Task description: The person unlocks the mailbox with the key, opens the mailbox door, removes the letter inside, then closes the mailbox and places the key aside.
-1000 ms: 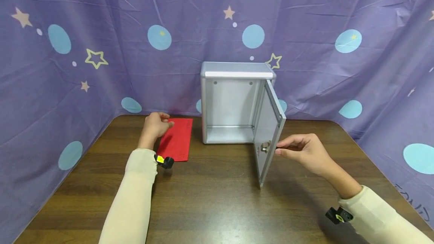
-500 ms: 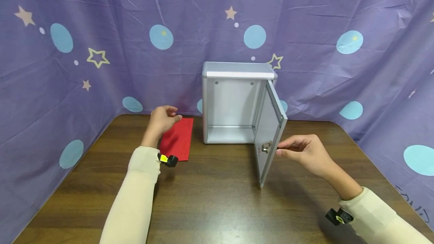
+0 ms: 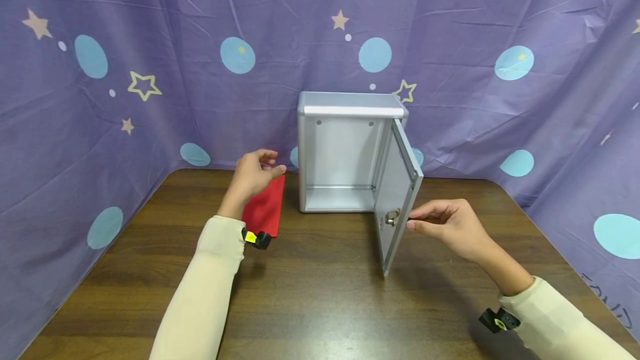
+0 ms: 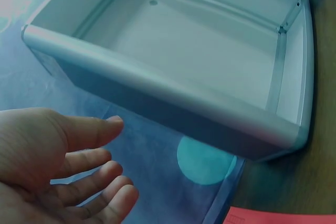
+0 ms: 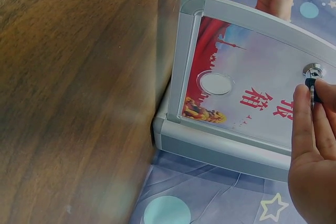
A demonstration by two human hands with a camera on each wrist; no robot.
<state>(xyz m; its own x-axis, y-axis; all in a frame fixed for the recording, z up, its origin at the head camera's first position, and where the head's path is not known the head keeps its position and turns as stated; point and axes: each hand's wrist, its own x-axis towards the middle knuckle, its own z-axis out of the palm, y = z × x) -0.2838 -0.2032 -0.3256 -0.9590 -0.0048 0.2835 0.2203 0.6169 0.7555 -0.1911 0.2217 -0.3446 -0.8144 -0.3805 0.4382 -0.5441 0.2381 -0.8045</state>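
A silver metal mailbox (image 3: pixel 350 103) stands at the back of the table, its hinged door (image 3: pixel 400 193) swung out to the right. My right hand (image 3: pixel 452 226) pinches a key (image 5: pixel 311 83) that sits in the door's lock (image 5: pixel 313 70). In the right wrist view, the door's printed front with red characters faces the hand. My left hand (image 3: pixel 255 174) is left of the mailbox, fingers loosely bent, holding nothing. Below it lies a red envelope (image 3: pixel 265 210), partly hidden by the hand. The left wrist view shows the thumb and fingers (image 4: pixel 86 132) apart from the mailbox's side.
Brown wooden table (image 3: pixel 320 304) under everything. A purple curtain (image 3: pixel 450 60) with stars and blue dots hangs close behind and at both sides. The open door juts forward between the mailbox's inside and the right hand.
My left hand has moved right and slightly up, across the red envelope toward the mailbox. The right hand, key and door have stayed in place.
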